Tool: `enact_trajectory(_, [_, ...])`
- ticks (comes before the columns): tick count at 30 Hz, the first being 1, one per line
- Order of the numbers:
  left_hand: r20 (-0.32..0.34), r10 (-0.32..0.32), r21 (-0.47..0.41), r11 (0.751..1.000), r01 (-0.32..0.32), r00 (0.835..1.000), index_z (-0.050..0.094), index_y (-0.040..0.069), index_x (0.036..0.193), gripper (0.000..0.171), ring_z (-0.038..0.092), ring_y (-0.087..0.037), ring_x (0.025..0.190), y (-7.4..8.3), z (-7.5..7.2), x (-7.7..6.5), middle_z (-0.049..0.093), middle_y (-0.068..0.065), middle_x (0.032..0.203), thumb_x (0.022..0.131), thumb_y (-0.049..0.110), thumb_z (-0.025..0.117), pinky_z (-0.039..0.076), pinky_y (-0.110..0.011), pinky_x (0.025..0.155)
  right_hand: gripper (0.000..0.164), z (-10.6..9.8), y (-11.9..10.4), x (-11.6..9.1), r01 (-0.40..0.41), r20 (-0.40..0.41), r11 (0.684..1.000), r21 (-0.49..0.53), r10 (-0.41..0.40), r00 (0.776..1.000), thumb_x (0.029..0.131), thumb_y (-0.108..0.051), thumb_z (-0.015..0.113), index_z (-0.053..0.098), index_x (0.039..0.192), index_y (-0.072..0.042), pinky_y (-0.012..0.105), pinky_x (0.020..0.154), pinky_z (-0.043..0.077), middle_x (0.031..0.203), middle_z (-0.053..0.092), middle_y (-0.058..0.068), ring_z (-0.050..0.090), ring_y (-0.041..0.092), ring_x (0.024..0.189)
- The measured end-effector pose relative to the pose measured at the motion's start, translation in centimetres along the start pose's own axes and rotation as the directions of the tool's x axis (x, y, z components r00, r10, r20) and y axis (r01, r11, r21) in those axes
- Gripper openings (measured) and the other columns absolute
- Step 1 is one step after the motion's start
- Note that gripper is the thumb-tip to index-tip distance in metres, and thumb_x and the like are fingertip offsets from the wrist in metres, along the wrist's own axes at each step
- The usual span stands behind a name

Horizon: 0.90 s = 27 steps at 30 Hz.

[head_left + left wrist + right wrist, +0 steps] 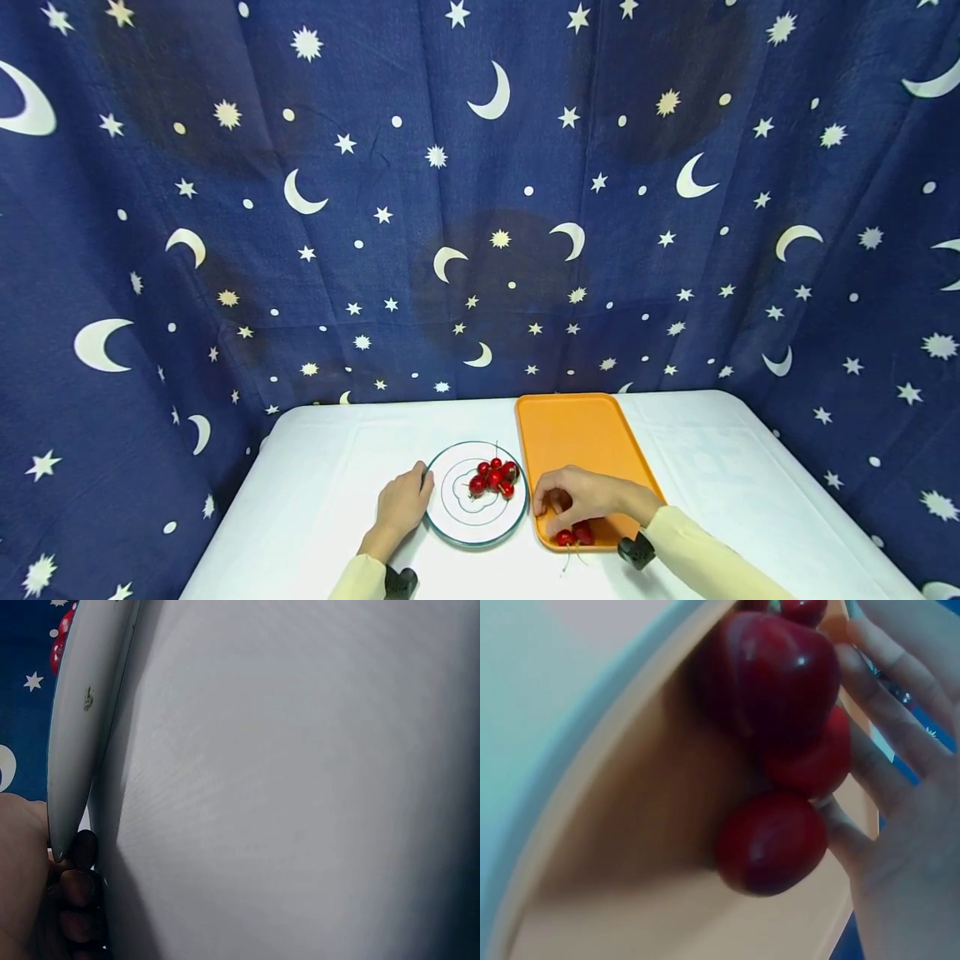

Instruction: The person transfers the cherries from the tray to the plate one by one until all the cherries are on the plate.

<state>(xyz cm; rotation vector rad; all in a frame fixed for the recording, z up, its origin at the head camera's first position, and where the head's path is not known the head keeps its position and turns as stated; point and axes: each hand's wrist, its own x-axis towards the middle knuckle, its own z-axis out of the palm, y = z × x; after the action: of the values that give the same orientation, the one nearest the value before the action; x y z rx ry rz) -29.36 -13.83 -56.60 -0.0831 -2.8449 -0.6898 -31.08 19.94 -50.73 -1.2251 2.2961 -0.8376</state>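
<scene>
My left hand grips the left rim of a white plate with a blue-green edge, thumb on top and fingers curled beneath. In the left wrist view the plate's underside shows tilted above the fingers. Several red cherries lie toward the right on the plate. My right hand is over the near end of an orange tray, thumb and fingers apart and reaching down. Red cherries lie in the tray, right at the fingers in the right wrist view. Stems hang over the tray's near edge.
A white cloth covers the table. Behind and beside it hangs a dark blue curtain with moons and stars. The tray's raised rim stands close beside the plate. Dark wrist cameras sit at both sleeves.
</scene>
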Motion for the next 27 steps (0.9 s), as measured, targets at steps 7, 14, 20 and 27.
enact_trajectory(7, [-0.007, 0.011, 0.003, 1.0, -0.011, 1.0, 0.067, 0.0, 0.12, 0.033, 0.072, -0.032, 0.082, -0.03, 0.0, -0.1, 0.076, -0.016, 0.097, 0.105, 0.027, 0.053, 0.055, -0.048, 0.076, 0.029, -0.09, -0.1, -0.26, -0.003, 0.027, 1.0, 0.01, 0.003, 1.0, 0.088, -0.029, 0.083, 0.07, 0.108, -0.013, 0.017, 0.07, 0.05, 0.099, 0.072, 0.008, 0.063, 0.018, 0.076])
enact_trajectory(14, [-0.014, 0.015, 0.001, 1.0, -0.015, 1.0, 0.067, 0.002, 0.115, 0.03, 0.065, -0.026, 0.07, -0.12, 0.01, 0.0, 0.073, -0.014, 0.088, 0.105, 0.027, 0.053, 0.051, -0.044, 0.068, 0.028, -0.13, -0.19, -0.32, 0.003, 0.023, 1.0, 0.009, -0.003, 1.0, 0.088, -0.028, 0.082, 0.07, 0.108, -0.013, 0.017, 0.071, 0.051, 0.1, 0.071, 0.008, 0.063, 0.018, 0.078])
enact_trajectory(20, [-0.007, 0.005, 0.003, 1.0, -0.005, 1.0, 0.066, 0.0, 0.124, 0.037, 0.073, -0.035, 0.088, -0.05, 0.04, -0.18, 0.076, -0.018, 0.103, 0.105, 0.028, 0.052, 0.056, -0.051, 0.081, 0.031, -0.33, -0.1, -0.4, 0.007, 0.041, 0.999, 0.036, -0.008, 0.999, 0.087, -0.027, 0.084, 0.07, 0.11, -0.011, 0.021, 0.073, 0.053, 0.101, 0.071, 0.012, 0.064, 0.02, 0.08])
enact_trajectory(27, [-0.021, 0.009, 0.006, 1.0, -0.009, 1.0, 0.067, 0.001, 0.118, 0.033, 0.069, -0.029, 0.074, -0.12, 0.01, 0.0, 0.075, -0.016, 0.093, 0.104, 0.027, 0.053, 0.054, -0.046, 0.072, 0.03, -0.3, 0.05, -0.37, -0.013, 0.046, 1.0, 0.024, 0.012, 0.999, 0.087, -0.028, 0.083, 0.07, 0.109, -0.013, 0.02, 0.072, 0.052, 0.099, 0.072, 0.008, 0.062, 0.012, 0.077])
